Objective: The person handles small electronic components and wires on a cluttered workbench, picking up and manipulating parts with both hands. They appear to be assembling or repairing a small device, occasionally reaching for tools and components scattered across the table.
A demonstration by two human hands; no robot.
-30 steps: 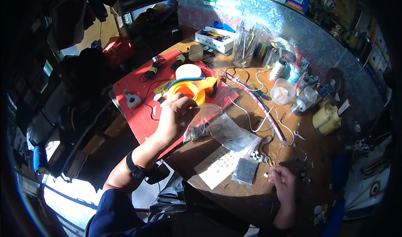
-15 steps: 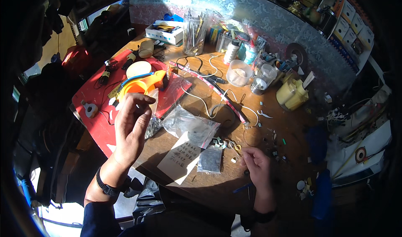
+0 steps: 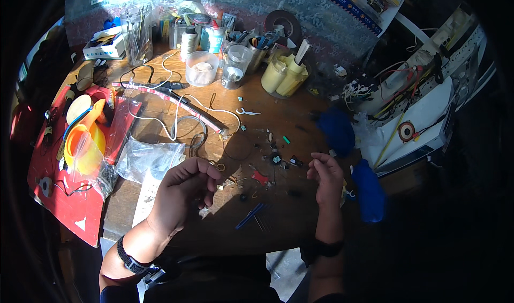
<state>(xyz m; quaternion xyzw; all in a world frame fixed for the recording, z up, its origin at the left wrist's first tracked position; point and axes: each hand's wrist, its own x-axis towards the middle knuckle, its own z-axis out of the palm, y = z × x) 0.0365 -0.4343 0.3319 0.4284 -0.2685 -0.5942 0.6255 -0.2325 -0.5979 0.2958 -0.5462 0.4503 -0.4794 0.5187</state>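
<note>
My left hand (image 3: 186, 196) hovers over the table's front part. Its fingers are curled in toward the palm, and whatever they may hold is too small or hidden to make out. To the right, my right hand (image 3: 326, 178) is raised with thumb and fingers drawn together; nothing nameable shows between them. Between the hands lie a small red piece (image 3: 260, 177), several small dark parts (image 3: 276, 159) and a blue pen-like stick (image 3: 249, 216). A clear plastic bag (image 3: 149, 161) and a handwritten paper slip (image 3: 144, 201) lie beside my left hand, partly covered by it.
A red board (image 3: 72, 209) at left carries a yellow-orange tape dispenser (image 3: 85, 150). A striped strip (image 3: 187, 110) and white cable cross the middle. Jars, tubs and a yellow container (image 3: 284, 77) stand behind. Blue cloth-like items (image 3: 368, 190) lie at right.
The view has swung to the right. My left hand has come nearer the table's middle with fingers more curled; my right hand now sits right of the small parts.
</note>
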